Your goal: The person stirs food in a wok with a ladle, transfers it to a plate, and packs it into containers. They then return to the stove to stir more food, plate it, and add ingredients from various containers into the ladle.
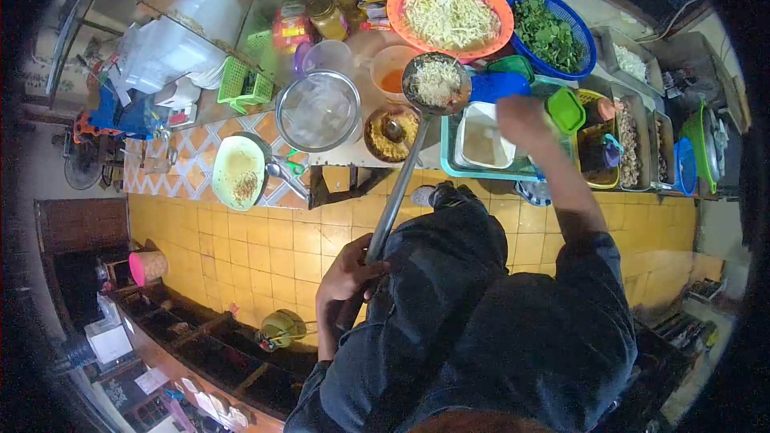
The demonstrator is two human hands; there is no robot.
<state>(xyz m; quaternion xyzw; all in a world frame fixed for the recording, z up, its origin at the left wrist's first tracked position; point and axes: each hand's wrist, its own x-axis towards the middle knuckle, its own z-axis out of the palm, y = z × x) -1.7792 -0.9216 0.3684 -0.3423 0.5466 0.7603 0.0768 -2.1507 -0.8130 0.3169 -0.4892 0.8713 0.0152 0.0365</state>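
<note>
My left hand (346,274) is wrapped round the long metal handle of a ladle (399,188). The ladle's bowl, at the back over the counter, holds pale shredded food (435,82). My right hand (525,122) is over the right edge of a white square tub (486,144), beside a blue plastic item (499,86). It is blurred, and its fingers are mostly hidden from me. The tub stands in a light teal tray (451,170). Left of the ladle is a brown bowl (375,150) of yellowish crumbly food with a spoon in it.
Behind stand an orange basin (395,12) of shredded cabbage and a blue basket (589,56) of green leaves. Leftward are a steel bowl (318,138) and a light green bowl (222,172). At right are a green lidded box (566,111) and metal food trays (642,162).
</note>
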